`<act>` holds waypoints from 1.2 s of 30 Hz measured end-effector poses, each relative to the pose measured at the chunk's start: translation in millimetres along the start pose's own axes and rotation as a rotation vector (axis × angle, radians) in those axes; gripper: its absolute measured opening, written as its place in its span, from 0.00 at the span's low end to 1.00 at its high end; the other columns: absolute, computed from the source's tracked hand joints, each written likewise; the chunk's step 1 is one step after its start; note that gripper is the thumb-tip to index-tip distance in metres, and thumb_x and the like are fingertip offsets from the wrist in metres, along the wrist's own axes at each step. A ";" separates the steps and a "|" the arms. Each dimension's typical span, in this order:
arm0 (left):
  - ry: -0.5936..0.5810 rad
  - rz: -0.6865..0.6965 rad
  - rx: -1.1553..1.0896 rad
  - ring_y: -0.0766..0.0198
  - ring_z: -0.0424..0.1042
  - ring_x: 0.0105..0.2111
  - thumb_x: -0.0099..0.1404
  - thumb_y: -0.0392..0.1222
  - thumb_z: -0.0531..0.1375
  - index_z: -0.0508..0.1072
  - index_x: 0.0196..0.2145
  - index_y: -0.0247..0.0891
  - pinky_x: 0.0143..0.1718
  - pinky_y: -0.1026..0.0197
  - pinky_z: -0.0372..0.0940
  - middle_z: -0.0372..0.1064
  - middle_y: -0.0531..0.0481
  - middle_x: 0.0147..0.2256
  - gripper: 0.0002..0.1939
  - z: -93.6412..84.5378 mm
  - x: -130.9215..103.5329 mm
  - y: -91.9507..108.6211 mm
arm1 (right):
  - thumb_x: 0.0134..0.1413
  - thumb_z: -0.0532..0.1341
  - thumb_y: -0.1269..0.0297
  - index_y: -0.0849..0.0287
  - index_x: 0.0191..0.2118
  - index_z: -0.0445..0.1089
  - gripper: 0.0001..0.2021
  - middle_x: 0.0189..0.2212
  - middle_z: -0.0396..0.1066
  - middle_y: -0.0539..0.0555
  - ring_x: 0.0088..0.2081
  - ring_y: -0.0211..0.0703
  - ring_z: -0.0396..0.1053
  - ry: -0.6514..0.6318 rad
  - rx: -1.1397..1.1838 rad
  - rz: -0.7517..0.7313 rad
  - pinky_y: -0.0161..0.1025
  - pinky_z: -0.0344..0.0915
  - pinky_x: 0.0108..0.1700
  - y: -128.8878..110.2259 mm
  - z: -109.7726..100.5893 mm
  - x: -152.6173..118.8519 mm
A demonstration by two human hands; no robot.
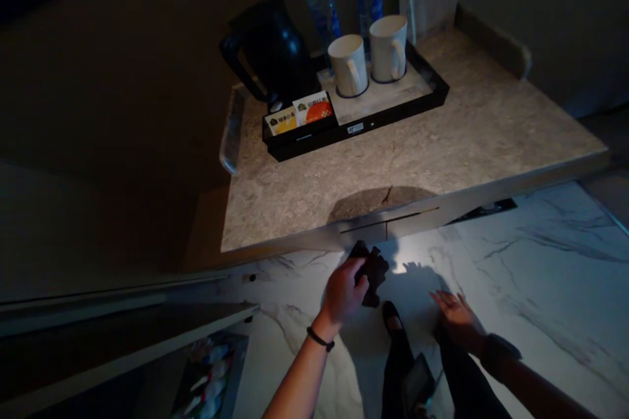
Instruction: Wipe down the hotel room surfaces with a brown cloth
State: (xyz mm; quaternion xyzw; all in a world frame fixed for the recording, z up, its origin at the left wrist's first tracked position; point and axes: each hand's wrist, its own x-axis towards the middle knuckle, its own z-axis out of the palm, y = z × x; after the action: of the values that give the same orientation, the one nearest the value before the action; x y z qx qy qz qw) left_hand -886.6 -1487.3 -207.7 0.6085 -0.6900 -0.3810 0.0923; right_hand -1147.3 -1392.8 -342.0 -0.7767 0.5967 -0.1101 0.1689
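In the head view, we look down on a dim room: a stone-topped counter (pixel 466 137) stands over a pale, veined floor (pixel 531 301). On the counter we see a black-rimmed tray (pixel 407 107) bearing two white cups (pixel 346 71), with two bottles (pixel 320 3) behind them. A dark kettle (pixel 282 52) stands at the tray's left end, just behind two sachets (pixel 314 109) in a small compartment.

Below the counter's front edge, our left hand (pixel 343 289) pinches a dark object (pixel 376 271) between thumb and fingers; the object hangs above the floor, and we cannot tell what it is. A black band (pixel 320 339) circles that wrist. Our right hand (pixel 459 316) is well apart from the object, its fingers spread, above our legs (pixel 399 363).
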 end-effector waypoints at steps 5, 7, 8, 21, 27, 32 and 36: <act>0.012 -0.051 0.029 0.61 0.71 0.46 0.58 0.32 0.55 0.72 0.47 0.38 0.51 0.61 0.63 0.73 0.48 0.47 0.19 13.1 17.7 12.0 | 0.52 0.48 0.78 0.70 0.62 0.56 0.29 0.61 0.54 0.63 0.62 0.50 0.51 0.035 -0.023 -0.040 0.47 0.61 0.59 12.3 -10.5 61.3; 0.017 -0.064 0.024 0.61 0.71 0.46 0.58 0.32 0.55 0.72 0.48 0.37 0.52 0.61 0.63 0.73 0.47 0.47 0.19 19.0 14.0 12.6 | 0.52 0.49 0.78 0.71 0.63 0.53 0.31 0.63 0.51 0.63 0.64 0.50 0.46 0.042 -0.022 -0.084 0.46 0.54 0.63 12.6 -15.4 108.6; 0.020 -0.071 0.016 0.61 0.71 0.46 0.58 0.33 0.55 0.72 0.48 0.36 0.52 0.61 0.63 0.73 0.47 0.46 0.19 21.3 10.3 11.8 | 0.50 0.50 0.79 0.73 0.63 0.54 0.31 0.62 0.52 0.64 0.63 0.51 0.47 0.042 -0.022 -0.103 0.47 0.51 0.64 11.6 -17.1 128.0; 0.057 -0.063 -0.020 0.61 0.72 0.45 0.60 0.37 0.53 0.73 0.47 0.38 0.49 0.61 0.67 0.73 0.48 0.46 0.18 9.7 -12.9 20.3 | 0.50 0.53 0.79 0.63 0.48 0.70 0.20 0.45 0.68 0.59 0.54 0.49 0.60 0.085 0.047 -0.184 0.48 0.51 0.64 9.7 -17.8 75.2; -0.046 0.367 0.073 0.60 0.67 0.52 0.67 0.41 0.50 0.68 0.54 0.41 0.55 0.59 0.62 0.67 0.46 0.53 0.20 70.3 52.7 110.9 | 0.47 0.53 0.77 0.62 0.46 0.72 0.21 0.45 0.70 0.60 0.57 0.51 0.60 0.163 0.066 -0.182 0.49 0.61 0.60 51.8 2.2 -35.5; -0.222 0.559 0.381 0.52 0.65 0.51 0.68 0.39 0.50 0.67 0.56 0.41 0.51 0.51 0.65 0.51 0.47 0.64 0.20 200.7 114.1 174.4 | 0.47 0.49 0.79 0.61 0.40 0.75 0.20 0.42 0.72 0.61 0.54 0.49 0.65 0.281 0.048 -0.122 0.44 0.69 0.52 78.6 -4.6 -70.7; -0.177 0.521 0.378 0.52 0.65 0.51 0.68 0.42 0.48 0.58 0.61 0.39 0.49 0.51 0.66 0.44 0.47 0.66 0.24 247.8 126.0 194.7 | 0.53 0.47 0.79 0.61 0.40 0.74 0.20 0.44 0.72 0.62 0.53 0.48 0.66 0.250 0.081 -0.035 0.42 0.71 0.50 101.0 -31.2 -100.4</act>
State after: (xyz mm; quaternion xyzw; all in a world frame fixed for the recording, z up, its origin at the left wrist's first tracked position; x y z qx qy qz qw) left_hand -1213.5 -1505.5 -297.5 0.3825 -0.8862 -0.2612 0.0119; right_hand -1275.3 -1323.4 -350.1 -0.7598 0.5944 -0.2330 0.1225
